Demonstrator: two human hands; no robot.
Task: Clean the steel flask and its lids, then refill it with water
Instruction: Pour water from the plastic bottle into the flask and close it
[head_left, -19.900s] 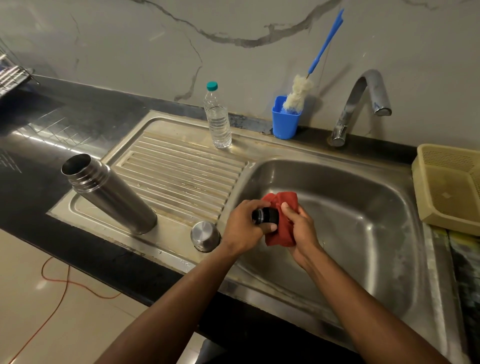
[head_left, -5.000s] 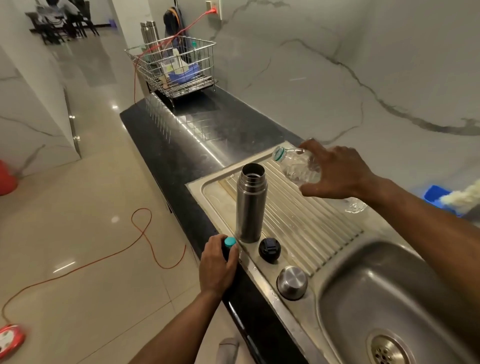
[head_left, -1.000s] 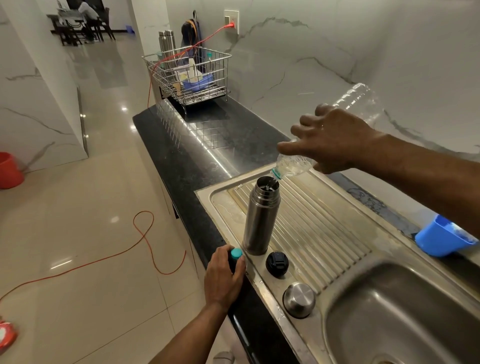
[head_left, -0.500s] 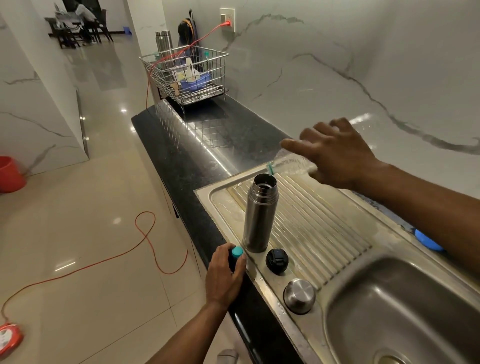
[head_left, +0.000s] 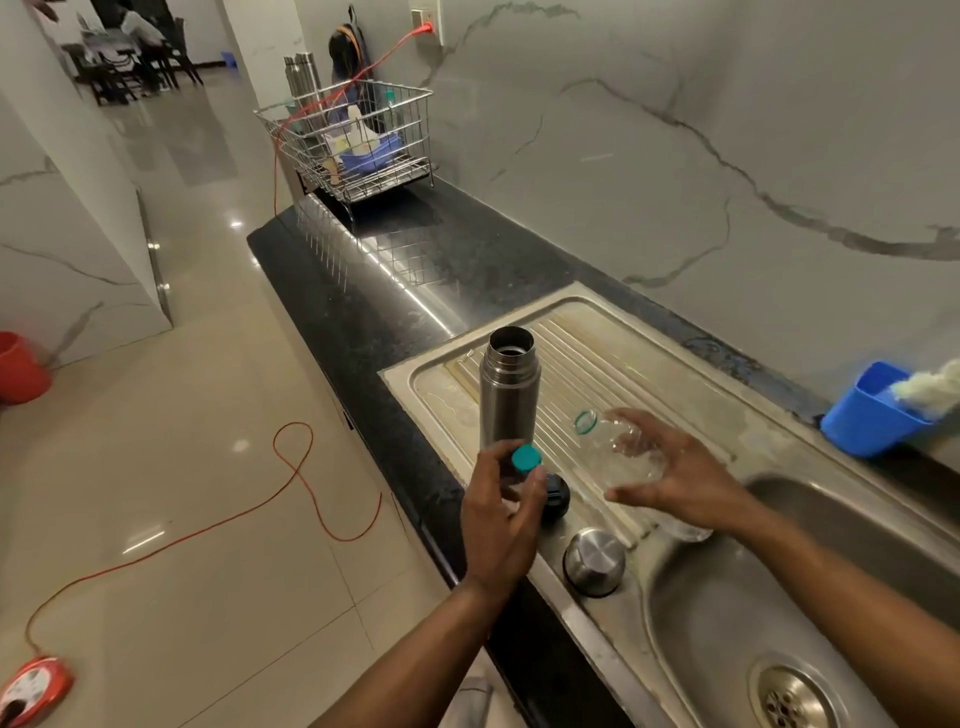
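The steel flask (head_left: 508, 392) stands upright on the ribbed drainboard (head_left: 613, 364) left of the sink basin (head_left: 727, 613), long axis vertical, open mouth up. Just in front of the flask, the left hand (head_left: 501, 512) pinches a teal bottle cap (head_left: 526, 459) between thumb and fingertips, wrist low, forearm rising from below. To the flask's right, the right hand (head_left: 675, 475) curls round a clear plastic bottle (head_left: 621, 452), held tilted with its open neck toward the flask; it looks empty, though glare blurs it. The black inner lid (head_left: 558, 493) and steel cup lid (head_left: 595, 560) lie near the flask's base.
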